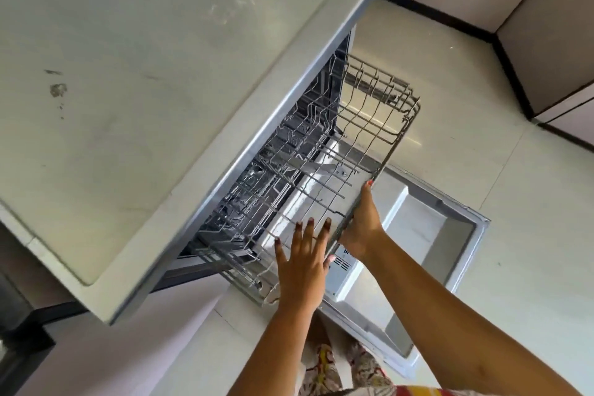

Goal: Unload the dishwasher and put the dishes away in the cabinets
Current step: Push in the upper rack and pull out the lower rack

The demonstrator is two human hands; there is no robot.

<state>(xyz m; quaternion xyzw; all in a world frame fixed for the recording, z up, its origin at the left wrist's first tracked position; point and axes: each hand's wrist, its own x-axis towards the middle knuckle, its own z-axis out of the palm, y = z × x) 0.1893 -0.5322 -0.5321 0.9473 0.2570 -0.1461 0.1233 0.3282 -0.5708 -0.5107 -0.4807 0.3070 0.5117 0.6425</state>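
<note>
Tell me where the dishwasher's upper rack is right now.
The upper rack sits mid-frame in the head view, pulled out from under the countertop above the open door, with both hands on its near edge.

Bare forearms, painted fingernails, patterned red, yellow and cream garment [363, 376]

Pale worktop [135, 80] fills upper left, w/ smudges and a dark stain near its left side; metal trim runs along its front edge. Floor [482, 170] is light glossy tile, thin grout lines, soft glare approx mid-frame. Beige cabinets [546, 26] line top right and wrap a corner, black plinth [511, 71] at their base. Dark unit [22, 347] at bottom left, blurred. Light bright and even, daylight-like.
</note>
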